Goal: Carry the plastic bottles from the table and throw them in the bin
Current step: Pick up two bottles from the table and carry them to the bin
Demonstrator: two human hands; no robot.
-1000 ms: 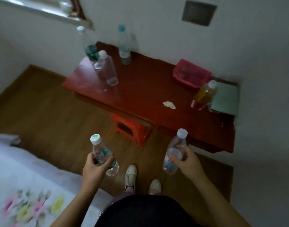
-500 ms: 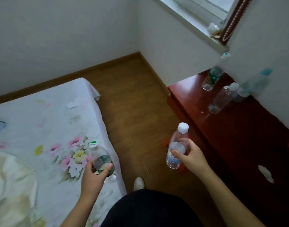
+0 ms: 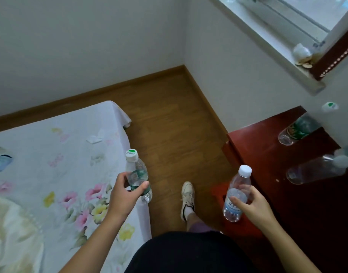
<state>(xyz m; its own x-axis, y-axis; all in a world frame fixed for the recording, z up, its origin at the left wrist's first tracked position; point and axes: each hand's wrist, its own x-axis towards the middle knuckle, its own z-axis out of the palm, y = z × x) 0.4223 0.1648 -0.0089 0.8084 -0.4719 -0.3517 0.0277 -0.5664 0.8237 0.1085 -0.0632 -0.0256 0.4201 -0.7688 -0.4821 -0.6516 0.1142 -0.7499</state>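
Note:
My left hand [image 3: 124,196] grips a clear plastic bottle with a green label [image 3: 137,173] and a white-green cap, held upright over the bed's edge. My right hand [image 3: 252,205] holds a second clear bottle with a blue label [image 3: 236,194] and a white cap, upright beside the red table [image 3: 267,154]. Two more clear bottles stand on that table at the right: a green-labelled one [image 3: 299,127] near the wall and a plain one [image 3: 317,170] in front of it. No bin is in view.
A bed with a white flowered sheet [image 3: 51,174] fills the left. Brown wood floor [image 3: 169,119] runs between bed and table toward the room's corner. A red stool [image 3: 218,192] shows under the table edge. A window sill [image 3: 287,56] is above right. My shoe [image 3: 187,196] is on the floor.
My view has swung left, away from the table toward the bed and the corner. Both hands keep their bottles. The table has slid to the right edge of the view.

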